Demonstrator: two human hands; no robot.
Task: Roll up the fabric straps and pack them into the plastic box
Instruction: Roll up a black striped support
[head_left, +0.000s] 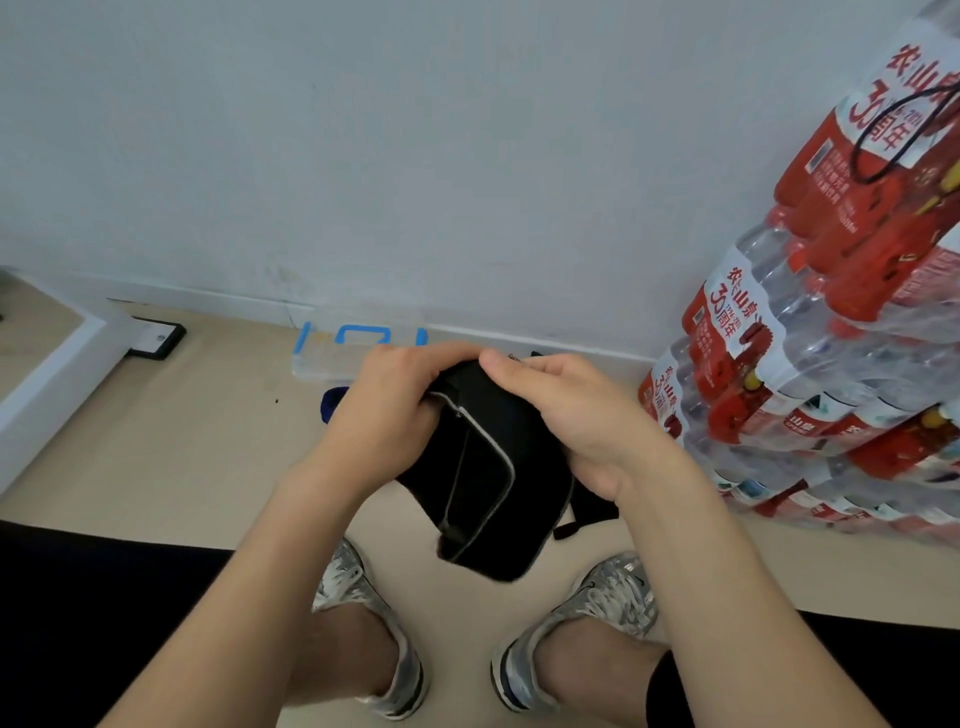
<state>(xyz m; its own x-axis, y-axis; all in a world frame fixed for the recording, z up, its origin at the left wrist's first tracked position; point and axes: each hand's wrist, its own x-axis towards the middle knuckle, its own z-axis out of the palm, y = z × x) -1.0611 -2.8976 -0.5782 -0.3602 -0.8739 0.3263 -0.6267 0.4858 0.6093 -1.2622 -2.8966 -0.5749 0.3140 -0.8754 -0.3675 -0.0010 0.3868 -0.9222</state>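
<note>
A black fabric strap (493, 467) with a grey zip line hangs in the air between both hands, above my feet. My left hand (395, 405) grips its upper left edge, fingers curled over the top. My right hand (566, 410) holds the upper right side, thumb on top. A narrow black tail (582, 522) of the strap dangles below the right hand. The clear plastic box (332, 358) with blue clips stands on the floor against the wall, just beyond my left hand. A dark blue piece of fabric (332, 402) lies in front of the box, partly hidden by my left hand.
Stacked packs of water bottles (810, 364) with red labels fill the right side, close to my right hand. A white low ledge (57, 374) runs along the left, with a black-edged plate (161, 338) by the wall. My two grey shoes (613, 597) rest on the beige floor.
</note>
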